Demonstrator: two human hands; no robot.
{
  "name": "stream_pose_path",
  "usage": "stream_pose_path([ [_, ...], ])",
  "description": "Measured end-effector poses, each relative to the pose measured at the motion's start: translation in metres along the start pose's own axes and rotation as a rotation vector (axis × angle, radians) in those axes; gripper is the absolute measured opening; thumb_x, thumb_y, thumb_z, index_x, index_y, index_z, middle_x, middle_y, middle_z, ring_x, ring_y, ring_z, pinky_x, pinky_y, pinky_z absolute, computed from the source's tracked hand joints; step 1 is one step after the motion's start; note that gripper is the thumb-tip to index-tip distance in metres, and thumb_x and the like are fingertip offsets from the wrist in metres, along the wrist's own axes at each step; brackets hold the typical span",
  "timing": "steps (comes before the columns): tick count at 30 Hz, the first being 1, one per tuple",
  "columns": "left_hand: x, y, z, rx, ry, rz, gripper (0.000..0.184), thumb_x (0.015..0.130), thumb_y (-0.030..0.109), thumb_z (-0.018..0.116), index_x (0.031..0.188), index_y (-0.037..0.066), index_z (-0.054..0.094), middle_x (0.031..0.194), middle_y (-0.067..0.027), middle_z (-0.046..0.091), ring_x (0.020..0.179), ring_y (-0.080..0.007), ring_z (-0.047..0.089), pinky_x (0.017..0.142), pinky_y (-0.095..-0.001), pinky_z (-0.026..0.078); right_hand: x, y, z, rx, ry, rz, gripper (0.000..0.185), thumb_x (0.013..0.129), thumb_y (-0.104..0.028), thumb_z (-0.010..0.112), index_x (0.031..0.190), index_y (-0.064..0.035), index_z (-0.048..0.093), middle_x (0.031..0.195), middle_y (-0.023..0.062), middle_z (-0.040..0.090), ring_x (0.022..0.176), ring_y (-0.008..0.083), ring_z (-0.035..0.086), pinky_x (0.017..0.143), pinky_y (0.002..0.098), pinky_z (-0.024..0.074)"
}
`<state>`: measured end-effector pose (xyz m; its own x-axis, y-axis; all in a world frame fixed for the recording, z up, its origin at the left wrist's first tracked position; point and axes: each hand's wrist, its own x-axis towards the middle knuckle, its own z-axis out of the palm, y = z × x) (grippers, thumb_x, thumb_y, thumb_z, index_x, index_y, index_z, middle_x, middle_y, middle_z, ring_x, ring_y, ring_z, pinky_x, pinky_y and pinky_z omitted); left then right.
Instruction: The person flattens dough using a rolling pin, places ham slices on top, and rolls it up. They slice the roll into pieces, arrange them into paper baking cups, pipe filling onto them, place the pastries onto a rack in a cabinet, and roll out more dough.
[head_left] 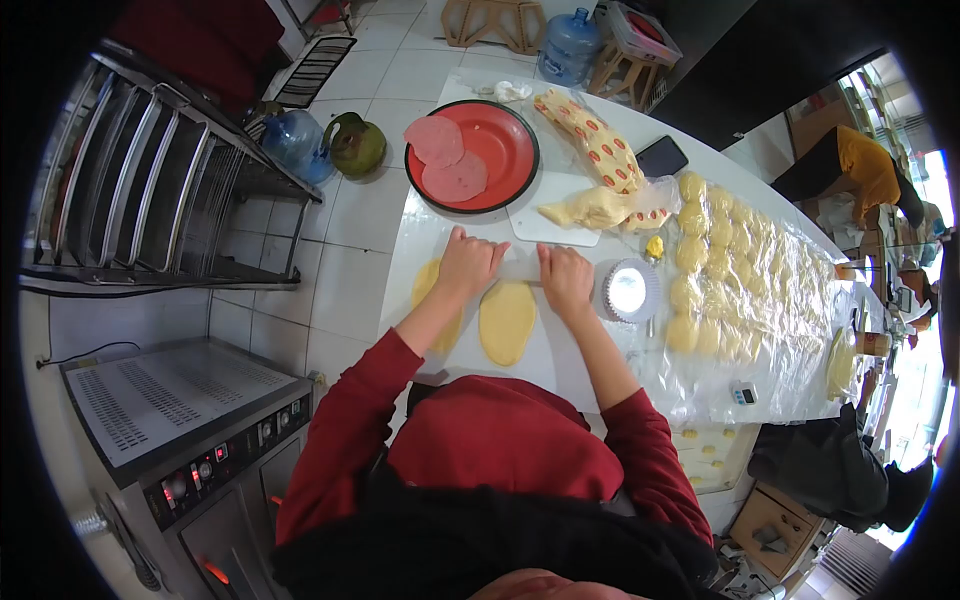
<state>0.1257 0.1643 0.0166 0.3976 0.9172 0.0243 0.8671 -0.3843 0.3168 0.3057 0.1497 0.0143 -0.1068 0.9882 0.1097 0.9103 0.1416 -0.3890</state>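
Observation:
Both hands hold the ends of a pale rolling pin point(521, 271), which lies across the top edge of an oval piece of flattened dough point(507, 325). My left hand point(470, 264) is closed on the pin's left end, my right hand point(567, 275) on its right end. Partly under my left forearm lies another flat dough piece point(427, 285). Beyond my hands, a red plate point(508, 150) with a black rim holds round pink slices point(455, 178). To the right of my right hand are paper cups point(630, 290).
Rows of dough balls point(692, 254) lie under clear plastic at the right. Near the far side are a printed wrapper point(592, 140), a white board point(540, 222) and a phone point(662, 157). A tray rack point(150, 170) and an oven point(180, 400) stand left.

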Motion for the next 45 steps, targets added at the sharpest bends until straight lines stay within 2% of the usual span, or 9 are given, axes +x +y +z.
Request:
stream_pose_path([
  [3,-0.006,0.002,-0.008,0.008,0.159,0.08,0.034,0.088,0.028,0.043,0.067,0.008,0.061,0.06,-0.0082,0.06,0.054,-0.0229,0.056,0.071,-0.0372,0.034,-0.004,-0.008,-0.018,-0.008,-0.02,0.014,0.036,0.087,-0.029,0.047,0.064,-0.0039,0.057,0.065,0.0125,0.056,0.066,0.0289,0.056,0.059,0.0416,0.0423],
  [9,-0.067,0.022,-0.011,-0.053,-0.043,-0.075,0.018,0.08,0.026,0.055,0.076,0.008,0.057,0.089,-0.0091,0.059,0.084,-0.0223,0.054,0.074,-0.0437,0.03,-0.067,-0.017,-0.019,-0.002,-0.065,-0.051,0.029,0.085,-0.031,0.049,0.079,-0.004,0.055,0.087,0.0124,0.055,0.087,0.0299,0.051,0.073,0.044,0.0373],
  [16,-0.056,0.027,0.006,0.002,0.265,-0.208,0.041,0.079,0.024,0.055,0.115,0.007,0.047,0.128,-0.0132,0.039,0.122,-0.0252,0.032,0.095,-0.0575,0.016,-0.054,-0.027,0.003,-0.092,0.082,-0.029,0.056,0.085,-0.034,0.047,0.129,-0.0024,0.033,0.139,0.0158,0.022,0.132,0.0296,0.015,0.102,0.0569,0.0097],
  [22,-0.144,0.045,0.016,0.012,0.112,-0.028,0.054,0.083,0.025,0.051,0.132,0.01,0.036,0.141,-0.0094,0.027,0.132,-0.0257,0.02,0.102,-0.0576,0.009,-0.145,-0.037,-0.015,-0.149,-0.087,-0.121,0.058,0.085,-0.029,0.048,0.134,-0.0063,0.028,0.142,0.0109,0.022,0.131,0.0275,0.019,0.104,0.0531,0.0106],
  [30,-0.186,0.024,0.024,-0.055,0.229,0.517,0.053,0.084,0.017,0.048,0.134,0.006,0.032,0.139,-0.0096,0.031,0.128,-0.0301,0.028,0.104,-0.0483,0.016,-0.191,-0.011,-0.021,0.001,0.058,-0.332,0.047,0.07,-0.009,0.058,0.116,-0.015,0.052,0.106,-0.0005,0.054,0.093,0.0185,0.05,0.084,0.0378,0.0341],
  [34,-0.14,0.041,-0.007,-0.488,0.355,0.065,0.05,0.086,0.014,0.04,0.133,0.001,0.029,0.138,-0.0159,0.029,0.129,-0.0349,0.024,0.105,-0.0456,0.017,-0.177,0.005,-0.026,0.02,0.213,-0.069,0.049,0.072,-0.009,0.059,0.12,-0.0105,0.049,0.1,0.0057,0.055,0.089,0.0223,0.051,0.078,0.0355,0.037],
  [39,-0.085,0.043,0.04,-0.228,0.149,0.112,0.052,0.088,0.021,0.038,0.134,0.002,0.026,0.141,-0.0142,0.023,0.13,-0.0316,0.022,0.106,-0.045,0.016,-0.158,0.018,-0.015,-0.117,0.128,0.227,0.051,0.078,-0.013,0.058,0.126,-0.007,0.042,0.107,0.0108,0.052,0.097,0.0255,0.049,0.083,0.0375,0.037],
  [42,-0.077,0.05,0.052,-0.074,0.089,0.079,0.054,0.087,0.025,0.04,0.135,0.004,0.026,0.142,-0.0118,0.022,0.131,-0.028,0.022,0.106,-0.0459,0.015,-0.14,-0.01,-0.026,-0.268,0.178,0.25,0.055,0.08,-0.019,0.056,0.129,-0.0037,0.038,0.121,0.0134,0.046,0.111,0.028,0.043,0.094,0.0404,0.0317],
  [45,-0.077,0.057,0.043,-0.005,0.075,0.016,0.055,0.087,0.027,0.04,0.136,0.006,0.025,0.143,-0.0096,0.022,0.131,-0.0247,0.021,0.105,-0.0496,0.013,-0.118,-0.026,-0.004,0.237,0.095,-0.046,0.056,0.084,-0.025,0.052,0.13,0.0003,0.034,0.133,0.0157,0.036,0.123,0.0294,0.033,0.103,0.0431,0.022],
])
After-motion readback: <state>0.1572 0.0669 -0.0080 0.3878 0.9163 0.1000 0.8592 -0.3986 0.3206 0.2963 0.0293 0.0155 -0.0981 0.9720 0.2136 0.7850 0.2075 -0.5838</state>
